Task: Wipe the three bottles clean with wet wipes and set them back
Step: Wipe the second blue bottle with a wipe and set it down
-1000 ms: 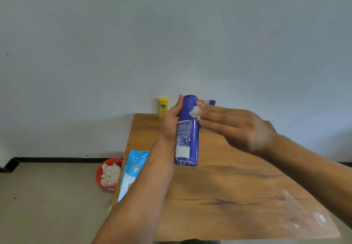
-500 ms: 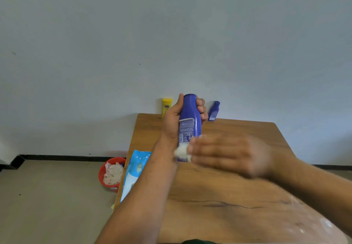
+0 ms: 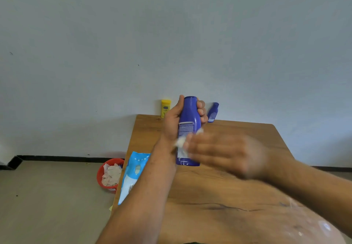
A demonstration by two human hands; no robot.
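Note:
My left hand [image 3: 172, 121] grips a tall blue bottle [image 3: 188, 118] upright above the wooden table [image 3: 219, 196], thumb on its left side and fingers wrapped round the right. My right hand [image 3: 224, 152], blurred, presses a white wet wipe [image 3: 181, 141] with flat fingers against the bottle's label near the bottom. A yellow bottle [image 3: 165, 108] and a small blue bottle [image 3: 213, 112] stand at the table's far edge by the wall.
A blue pack of wet wipes [image 3: 133, 173] lies along the table's left edge. On the floor to the left sits a red bowl [image 3: 100, 175] with used wipes. Crumpled clear plastic [image 3: 312, 228] lies at the table's near right corner.
My right hand with the wipe slid from the bottle's top down to its lower label. The left hand has kept the bottle upright.

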